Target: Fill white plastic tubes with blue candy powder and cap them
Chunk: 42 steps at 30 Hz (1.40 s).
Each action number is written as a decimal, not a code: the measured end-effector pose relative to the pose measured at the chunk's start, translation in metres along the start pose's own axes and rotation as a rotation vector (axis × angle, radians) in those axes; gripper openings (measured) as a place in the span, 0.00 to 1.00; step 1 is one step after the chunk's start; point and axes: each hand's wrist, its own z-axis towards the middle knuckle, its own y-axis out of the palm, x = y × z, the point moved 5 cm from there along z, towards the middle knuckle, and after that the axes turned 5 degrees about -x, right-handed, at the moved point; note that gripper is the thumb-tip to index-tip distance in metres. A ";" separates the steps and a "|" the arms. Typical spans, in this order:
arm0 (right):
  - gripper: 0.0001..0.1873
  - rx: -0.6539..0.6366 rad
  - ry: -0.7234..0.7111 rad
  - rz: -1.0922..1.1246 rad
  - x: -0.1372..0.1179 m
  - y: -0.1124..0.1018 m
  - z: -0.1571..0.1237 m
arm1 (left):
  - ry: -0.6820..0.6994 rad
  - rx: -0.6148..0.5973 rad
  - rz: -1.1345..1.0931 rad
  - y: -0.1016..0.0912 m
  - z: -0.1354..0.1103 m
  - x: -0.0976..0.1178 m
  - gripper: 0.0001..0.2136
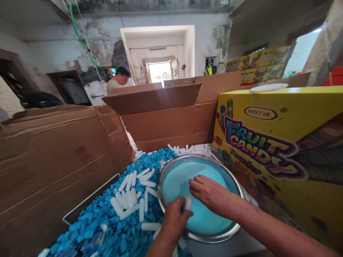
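A metal bowl (235,185) full of light blue powder (174,180) sits in front of me. My left hand (174,219) is closed around a small white tube (188,203) at the bowl's near rim. My right hand (207,192) rests over the powder, fingers curled down toward the tube's top; whether it holds anything is hidden. Left of the bowl lies a heap of blue caps (118,228) with several white tubes (131,200) on top.
Cardboard walls (53,160) stand at left and behind (171,121). A yellow "Fruit Candy" box (281,142) rises close on the right. A person (118,81) sits far back by the wall. More white tubes (193,149) lie behind the bowl.
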 end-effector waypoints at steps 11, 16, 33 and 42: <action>0.17 0.081 0.384 0.261 0.038 0.030 -0.042 | 0.103 0.013 -0.359 -0.003 -0.005 0.006 0.15; 0.13 -0.135 0.497 0.533 0.030 0.089 -0.050 | 0.097 0.027 -0.613 -0.026 -0.008 -0.003 0.10; 0.22 -0.445 0.411 0.456 -0.142 0.098 0.063 | -0.220 0.376 -0.801 -0.089 -0.137 -0.124 0.17; 0.20 -0.342 0.420 0.532 -0.142 0.109 0.073 | -0.246 0.266 -0.796 -0.071 -0.144 -0.125 0.14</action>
